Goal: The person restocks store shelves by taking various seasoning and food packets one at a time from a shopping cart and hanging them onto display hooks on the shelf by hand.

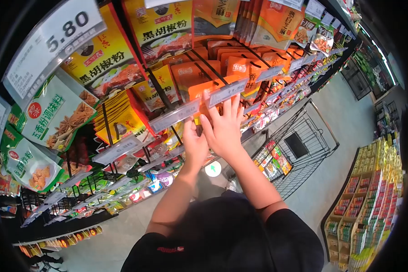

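Both my hands are raised at the front of a spice rack. My right hand [224, 129] has its fingers spread and reaches up to a price tag [228, 92] below orange packets [198, 76]. Just to its left, my left hand [195, 144] is near the end of another price tag [174, 116]; its fingers are partly bent and their tips are hard to make out. Yellow pepper powder packets [161, 31] hang above, and smaller yellow packets [161, 88] hang to the left of the orange ones.
A wire shopping cart [299, 145] with packaged goods in it stands to the right of my arms. Green seasoning packets [52, 113] hang at the far left. Shelves of boxed goods [365, 195] stand at the lower right, beyond the grey floor [335, 118].
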`<state>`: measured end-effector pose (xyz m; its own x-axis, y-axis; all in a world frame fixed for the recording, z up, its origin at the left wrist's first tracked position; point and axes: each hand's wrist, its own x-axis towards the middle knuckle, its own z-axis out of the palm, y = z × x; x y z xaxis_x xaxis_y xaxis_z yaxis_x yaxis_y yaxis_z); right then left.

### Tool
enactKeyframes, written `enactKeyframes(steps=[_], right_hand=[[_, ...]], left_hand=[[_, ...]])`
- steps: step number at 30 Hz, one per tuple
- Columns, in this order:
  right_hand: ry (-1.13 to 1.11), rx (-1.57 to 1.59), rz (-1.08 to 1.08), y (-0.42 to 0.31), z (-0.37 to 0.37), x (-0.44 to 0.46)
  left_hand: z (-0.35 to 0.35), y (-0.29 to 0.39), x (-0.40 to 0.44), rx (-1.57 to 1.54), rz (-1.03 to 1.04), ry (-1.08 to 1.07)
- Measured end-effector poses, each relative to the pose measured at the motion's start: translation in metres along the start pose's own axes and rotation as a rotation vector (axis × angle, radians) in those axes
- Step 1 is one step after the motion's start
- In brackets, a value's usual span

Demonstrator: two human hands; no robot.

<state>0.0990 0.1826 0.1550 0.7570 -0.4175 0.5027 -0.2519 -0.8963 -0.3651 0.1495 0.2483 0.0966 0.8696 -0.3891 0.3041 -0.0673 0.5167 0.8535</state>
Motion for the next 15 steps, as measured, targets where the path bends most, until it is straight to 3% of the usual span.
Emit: enactKeyframes(steps=[4, 6, 7, 8, 9, 10, 11, 12, 14, 15], right_hand=[[-0.006, -0.039, -0.010, -0.003, 0.002, 0.011], [0.030, 0.004, -0.010, -0.006, 0.007, 0.014], [0.077, 0.012, -0.006, -0.005, 0.011, 0.015], [0.031, -0.068, -0.005, -0.001, 0.025, 0.018], [-0.027, -0.145, 0.022, 0.006, 0.039, 0.020], [-0.526, -0.139, 0.120, -0.002, 0.010, 0.033], [-0.176, -0.036, 0.060, 0.004, 0.031, 0.020], [-0.195, 0.057, 0.059, 0.008, 0.026, 0.017], [0.022, 0.134, -0.010, 0.018, 0.048, -0.002], [0.084, 0.196, -0.049, 0.025, 0.053, -0.012]], left_hand=[[-0.004, 0.007, -0.002, -0.100, -0.205, -0.012], [-0.014, -0.016, 0.000, -0.068, 0.029, 0.005], [-0.033, -0.032, -0.001, -0.439, -0.114, 0.095], [-0.018, 0.000, -0.005, -0.035, 0.041, -0.047], [-0.024, -0.008, -0.011, 0.105, 0.121, -0.071], [-0.021, -0.003, -0.016, 0.378, 0.135, -0.023], [-0.018, -0.003, -0.018, 0.492, 0.221, 0.035], [-0.006, 0.001, -0.029, 0.533, 0.283, 0.085], [0.006, 0.000, -0.053, 0.523, 0.265, 0.145], [0.002, -0.009, -0.062, 0.511, 0.327, 0.064]])
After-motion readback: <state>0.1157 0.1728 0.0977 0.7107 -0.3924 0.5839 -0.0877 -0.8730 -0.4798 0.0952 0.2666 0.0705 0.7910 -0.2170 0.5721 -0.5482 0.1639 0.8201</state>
